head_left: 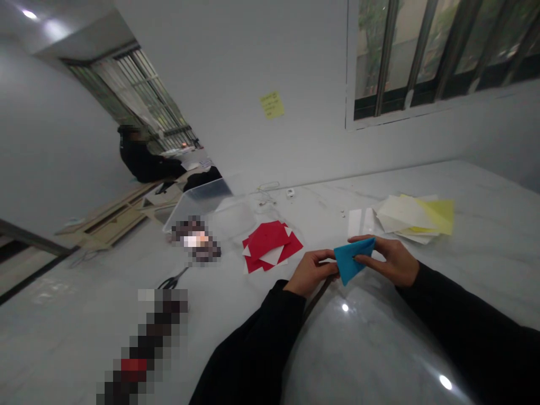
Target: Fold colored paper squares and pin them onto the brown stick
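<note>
One blue paper (348, 263), landmark for all places here, is up between both hands, folded to a rough triangle. Left to right:

Far left of blue, beyond the work surface: a seated person (141, 159) in black. Nearer, left of blue: scissors (169, 282), lying down, partly under a pixelated patch. Clear plastic box (202, 197) further back, left of blue.

Just left of blue: red papers (266, 242), overlapping, white parts showing, look already folded; exact count unclear. Left hand (310, 274): fingers narrow, holding blue's left side. Dark brown strip (317, 299) below that hand, identity unclear. Small white adapter (290, 193) behind, left of blue.

Right hand (394, 261): thumb and fingers close, pinching blue's right side. Right and behind blue: white and yellow sheets (415, 216), fanned, mostly flat, look unworked.

Progress, judged: blue has at least one fold in; final shape and folds left can't be told.

Edges: table (363, 343) meets wall (236, 95) behind blue, so reach stops there. Sideways, red papers limit the left, sheets the back right. Most room looks to be on the near side of blue.
</note>
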A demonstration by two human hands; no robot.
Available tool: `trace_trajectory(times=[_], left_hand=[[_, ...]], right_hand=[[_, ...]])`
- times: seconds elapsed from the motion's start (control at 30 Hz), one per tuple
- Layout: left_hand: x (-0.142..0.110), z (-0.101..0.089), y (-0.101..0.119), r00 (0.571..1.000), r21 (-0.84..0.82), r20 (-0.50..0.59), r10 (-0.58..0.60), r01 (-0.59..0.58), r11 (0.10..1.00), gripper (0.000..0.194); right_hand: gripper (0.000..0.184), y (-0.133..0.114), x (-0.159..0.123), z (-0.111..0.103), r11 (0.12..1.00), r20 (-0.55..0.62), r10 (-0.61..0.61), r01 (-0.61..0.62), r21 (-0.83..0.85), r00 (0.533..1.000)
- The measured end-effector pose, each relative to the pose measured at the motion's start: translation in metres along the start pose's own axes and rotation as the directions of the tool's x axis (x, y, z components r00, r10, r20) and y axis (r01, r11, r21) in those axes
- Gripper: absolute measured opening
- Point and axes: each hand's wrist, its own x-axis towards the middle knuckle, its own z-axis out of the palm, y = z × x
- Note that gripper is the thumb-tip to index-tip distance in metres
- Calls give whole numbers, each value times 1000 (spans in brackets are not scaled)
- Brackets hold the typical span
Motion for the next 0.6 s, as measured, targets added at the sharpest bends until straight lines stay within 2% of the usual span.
trace_trajectory(times=[0.13,0.27,0.6], left_hand=[[0,0,-3,1000,-39,3,-24,24,999,35],[-1,5,-4,1000,-125,-1,-28,27,992,35],[0,7,-12,998,-215,1,-65,64,974,42]], right_hand=[[28,1,1,-1,998,103,56,-58,18,993],[32,5,1,0,991,193,97,-112,70,976],[43,4,-2,3,959,172,210,-237,157,962]])
